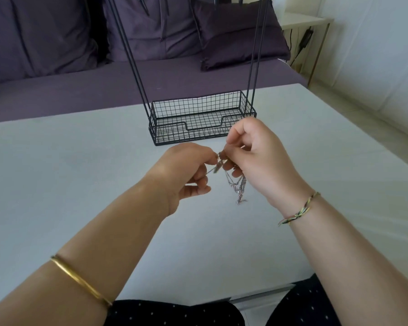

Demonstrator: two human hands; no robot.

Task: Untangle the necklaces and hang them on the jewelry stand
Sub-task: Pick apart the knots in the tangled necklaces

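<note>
At frame centre, the left hand (186,170) and right hand (257,158) are pinching the tangled necklaces (236,184), apparently at one knot; pulling apart is risking tightening it.

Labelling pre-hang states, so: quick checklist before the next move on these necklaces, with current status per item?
1. Left hand pinches the necklaces at the tangle: ok.
2. Right hand pinches them from the other side: ok.
3. Strands separated: not ok, they hang bunched under the right hand.
4. Loose ends clear of the table: cannot tell.
5. Jewelry stand upright on the table, behind the hands: ok.
6. Stand's hanging bar free: cannot tell, its top is out of frame.
</note>
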